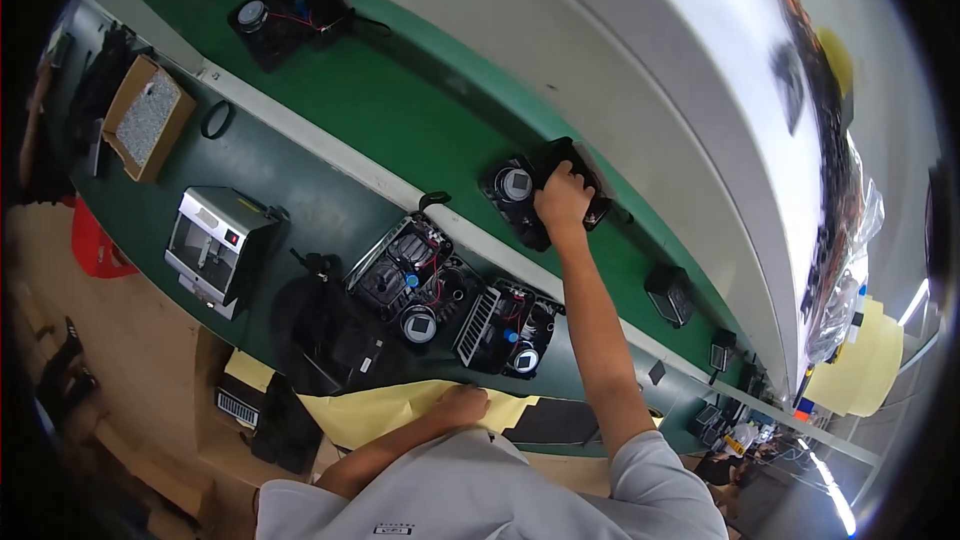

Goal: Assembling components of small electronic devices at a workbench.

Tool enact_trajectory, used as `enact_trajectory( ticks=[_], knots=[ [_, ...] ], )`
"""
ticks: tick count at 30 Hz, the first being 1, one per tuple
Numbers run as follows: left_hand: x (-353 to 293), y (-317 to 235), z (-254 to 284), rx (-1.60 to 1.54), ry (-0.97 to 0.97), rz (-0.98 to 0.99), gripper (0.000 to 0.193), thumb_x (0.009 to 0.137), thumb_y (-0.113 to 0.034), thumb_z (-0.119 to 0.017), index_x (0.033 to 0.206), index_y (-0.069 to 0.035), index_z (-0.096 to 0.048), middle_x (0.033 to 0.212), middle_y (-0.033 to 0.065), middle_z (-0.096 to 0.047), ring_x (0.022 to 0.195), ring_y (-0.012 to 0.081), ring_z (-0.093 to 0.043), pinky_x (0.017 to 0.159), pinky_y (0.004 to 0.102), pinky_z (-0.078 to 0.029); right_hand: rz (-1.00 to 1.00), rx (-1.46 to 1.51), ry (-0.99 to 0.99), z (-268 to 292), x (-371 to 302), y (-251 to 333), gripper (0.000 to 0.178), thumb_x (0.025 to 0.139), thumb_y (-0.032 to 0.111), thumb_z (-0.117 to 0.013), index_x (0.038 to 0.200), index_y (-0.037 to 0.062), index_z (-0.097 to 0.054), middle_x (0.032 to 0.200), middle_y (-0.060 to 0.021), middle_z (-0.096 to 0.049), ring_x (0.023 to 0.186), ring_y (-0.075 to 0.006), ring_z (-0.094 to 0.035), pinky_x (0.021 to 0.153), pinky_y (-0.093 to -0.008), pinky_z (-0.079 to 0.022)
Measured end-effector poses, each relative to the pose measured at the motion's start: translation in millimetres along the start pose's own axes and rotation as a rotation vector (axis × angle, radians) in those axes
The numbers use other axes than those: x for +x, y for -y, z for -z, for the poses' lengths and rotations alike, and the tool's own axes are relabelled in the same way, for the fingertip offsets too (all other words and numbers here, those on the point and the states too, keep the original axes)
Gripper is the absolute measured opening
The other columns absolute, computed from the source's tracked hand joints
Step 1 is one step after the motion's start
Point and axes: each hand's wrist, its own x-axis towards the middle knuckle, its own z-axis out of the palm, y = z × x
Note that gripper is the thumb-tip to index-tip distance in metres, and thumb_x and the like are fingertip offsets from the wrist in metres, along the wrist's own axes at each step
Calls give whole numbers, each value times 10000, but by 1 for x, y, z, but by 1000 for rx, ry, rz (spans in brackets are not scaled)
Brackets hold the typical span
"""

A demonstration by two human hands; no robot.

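Note:
My right arm reaches over to the green conveyor belt, where my right hand (565,198) has its fingers bent over a black speaker housing (519,224). A round speaker (515,185) with a pale square centre shows in that housing, left of the hand. Close to my body, my left hand (462,407) is curled on a yellow sheet (390,408); its fingertips are hidden. Between the hands, two opened black housings lie on the dark bench: a larger one (402,270) and a smaller one (510,328). Both show red wires, a blue part and a round speaker.
More black units ride the belt, one at the far left (290,18) and one to the right (670,295). A pale rail (340,162) divides belt from bench. On the left are a silver machine (215,245), a cardboard box (148,120) and a black bundle (335,335).

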Motion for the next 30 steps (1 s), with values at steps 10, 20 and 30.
enact_trajectory(
  ticks=[10, 20, 30],
  knots=[
    [1, 0, -10, 193, -121, -142, 404, 951, -354, -474, 848, -46, -714, 908, 155, -716, 883, 350, -680, 819, 492, -538, -35, -164, 56, 10, -31, -63, 238, 737, 146, -704, 966, 111, -647, 934, -70, -695, 997, -255, -640, 870, -531, -431],
    [-12, -25, 9, 51, -258, -116, 413, 938, -304, -455, 714, -28, -666, 617, 141, -652, 466, 321, -616, 718, 414, -556, 277, -119, 250, 74, -254, -204, 248, 745, 128, -690, 981, 98, -622, 867, -61, -671, 913, -244, -640, 795, -474, -392],
    [-4, -129, -59, 21, -983, -226, 221, 916, -126, -624, 731, -6, -603, 657, 182, -567, 603, 372, -579, 574, 427, -473, 1198, -80, 9, 33, -355, -246, 109, 817, 213, -611, 857, 112, -619, 899, -10, -672, 1153, -201, -572, 912, -414, -421]
  ],
)
